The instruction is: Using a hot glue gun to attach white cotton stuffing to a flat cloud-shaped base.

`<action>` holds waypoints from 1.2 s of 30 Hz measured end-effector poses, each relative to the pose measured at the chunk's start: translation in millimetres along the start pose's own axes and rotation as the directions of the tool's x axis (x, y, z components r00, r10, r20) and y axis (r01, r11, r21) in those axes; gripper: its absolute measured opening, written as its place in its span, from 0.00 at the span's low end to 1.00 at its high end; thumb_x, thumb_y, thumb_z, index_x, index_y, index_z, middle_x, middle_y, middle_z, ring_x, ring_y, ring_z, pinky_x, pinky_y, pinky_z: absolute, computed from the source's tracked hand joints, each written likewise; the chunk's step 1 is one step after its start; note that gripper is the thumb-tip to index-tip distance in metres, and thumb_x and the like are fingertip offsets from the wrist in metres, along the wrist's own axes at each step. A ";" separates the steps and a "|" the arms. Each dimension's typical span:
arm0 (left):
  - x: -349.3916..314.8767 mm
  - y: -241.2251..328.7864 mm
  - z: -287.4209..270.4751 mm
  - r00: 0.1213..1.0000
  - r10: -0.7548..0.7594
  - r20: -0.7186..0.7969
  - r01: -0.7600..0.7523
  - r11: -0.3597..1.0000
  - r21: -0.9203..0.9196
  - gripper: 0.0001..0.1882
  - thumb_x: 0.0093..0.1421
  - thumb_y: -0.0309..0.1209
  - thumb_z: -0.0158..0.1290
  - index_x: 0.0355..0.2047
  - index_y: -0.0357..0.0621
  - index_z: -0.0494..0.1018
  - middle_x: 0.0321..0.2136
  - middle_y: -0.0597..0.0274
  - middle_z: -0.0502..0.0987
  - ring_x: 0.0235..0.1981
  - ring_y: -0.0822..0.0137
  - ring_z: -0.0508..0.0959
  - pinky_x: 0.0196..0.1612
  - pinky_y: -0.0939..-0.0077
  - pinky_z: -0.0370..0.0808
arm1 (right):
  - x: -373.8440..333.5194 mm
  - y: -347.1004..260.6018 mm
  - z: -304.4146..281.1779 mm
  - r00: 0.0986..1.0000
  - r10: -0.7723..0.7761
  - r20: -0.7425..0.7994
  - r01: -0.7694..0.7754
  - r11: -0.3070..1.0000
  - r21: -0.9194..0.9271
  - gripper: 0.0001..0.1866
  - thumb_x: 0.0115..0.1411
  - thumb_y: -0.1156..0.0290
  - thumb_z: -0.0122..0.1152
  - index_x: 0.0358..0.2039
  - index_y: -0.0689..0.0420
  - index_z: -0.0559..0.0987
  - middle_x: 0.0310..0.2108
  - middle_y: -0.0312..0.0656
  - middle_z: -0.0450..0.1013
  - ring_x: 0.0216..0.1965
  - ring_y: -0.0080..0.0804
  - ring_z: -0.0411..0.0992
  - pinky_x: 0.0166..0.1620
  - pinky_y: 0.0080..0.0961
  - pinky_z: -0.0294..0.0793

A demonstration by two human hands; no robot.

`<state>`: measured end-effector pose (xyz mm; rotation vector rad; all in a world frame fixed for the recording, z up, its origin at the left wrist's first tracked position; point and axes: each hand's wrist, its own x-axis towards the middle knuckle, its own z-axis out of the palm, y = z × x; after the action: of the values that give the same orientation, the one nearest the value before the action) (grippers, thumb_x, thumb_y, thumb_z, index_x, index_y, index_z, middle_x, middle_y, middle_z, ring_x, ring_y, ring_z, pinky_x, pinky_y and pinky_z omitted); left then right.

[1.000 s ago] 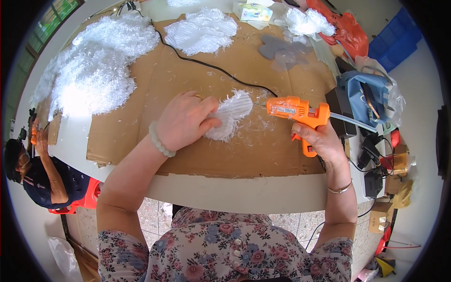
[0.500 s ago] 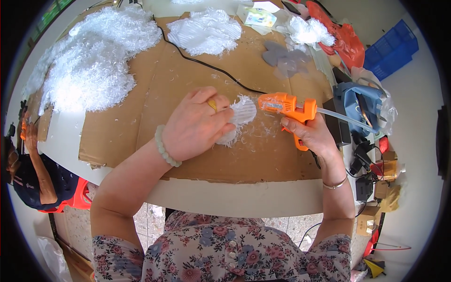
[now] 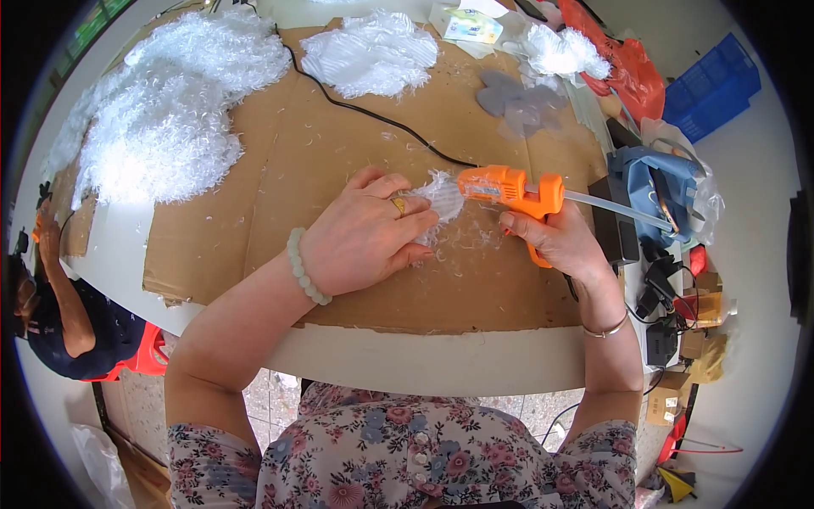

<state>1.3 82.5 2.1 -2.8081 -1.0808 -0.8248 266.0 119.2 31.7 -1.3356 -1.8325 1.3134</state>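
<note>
My right hand (image 3: 558, 242) is wrapped round the grip of an orange glue gun (image 3: 534, 202), with a long translucent glue stick (image 3: 623, 214) jutting from its back. The gun's nozzle end is over the right edge of a small white fringed fabric piece (image 3: 448, 200); whether it touches cannot be told. My left hand (image 3: 366, 233) lies palm down over the left part of this piece, fingers bent and holding it against the brown cardboard (image 3: 280, 182). Much of the piece is hidden beneath the fingers.
A large heap of white fringed fabric (image 3: 170, 110) sits far left, a smaller pile (image 3: 370, 53) at the back. Grey translucent pieces (image 3: 519, 102) lie back right. A black cord (image 3: 373, 116) crosses the cardboard. At the right are a blue bag (image 3: 649, 191) and a blue crate (image 3: 712, 89).
The glue gun has shifted slightly left, its nozzle end now over the fabric piece's edge. My left hand has moved a little right, covering more of the piece.
</note>
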 end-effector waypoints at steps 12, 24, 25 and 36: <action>-1.7 0.1 0.2 1.000 -0.017 0.018 0.017 1.000 -0.001 0.18 0.49 0.40 0.57 0.37 0.44 0.73 0.38 0.62 0.77 0.45 0.59 0.70 0.52 0.56 0.64 | -1.8 -4.2 -2.4 1.000 0.017 -0.002 -0.017 0.989 -0.145 0.12 0.55 0.71 0.63 0.38 0.61 0.74 0.27 0.33 0.71 0.29 0.18 0.67 0.34 0.17 0.67; -2.7 0.5 0.4 1.000 -0.021 0.016 0.021 1.000 0.017 0.18 0.50 0.41 0.57 0.36 0.42 0.73 0.35 0.62 0.77 0.44 0.60 0.70 0.52 0.56 0.63 | -9.7 -6.0 -5.7 1.000 0.000 0.002 0.000 0.982 -0.190 0.12 0.55 0.72 0.63 0.38 0.62 0.73 0.26 0.33 0.69 0.27 0.19 0.66 0.33 0.17 0.67; -2.9 0.6 0.2 1.000 -0.019 0.014 0.019 1.000 0.020 0.18 0.50 0.41 0.57 0.36 0.42 0.73 0.35 0.63 0.77 0.44 0.60 0.70 0.52 0.56 0.63 | -10.6 -7.3 -5.7 1.000 0.000 0.003 0.000 0.982 -0.190 0.12 0.55 0.72 0.63 0.38 0.62 0.73 0.26 0.33 0.69 0.27 0.19 0.66 0.33 0.17 0.67; -2.1 1.7 1.2 0.999 -0.025 0.020 0.025 0.999 0.027 0.21 0.49 0.42 0.58 0.37 0.40 0.74 0.37 0.63 0.75 0.44 0.61 0.69 0.53 0.56 0.62 | -20.7 -12.6 -10.7 0.996 0.085 0.021 -0.078 0.972 -0.221 0.12 0.54 0.73 0.63 0.38 0.61 0.73 0.24 0.31 0.68 0.25 0.16 0.64 0.30 0.14 0.64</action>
<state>1.6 80.2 0.4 -2.7932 -1.1231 -0.7799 277.4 104.0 50.0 -1.5275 -2.0115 1.2041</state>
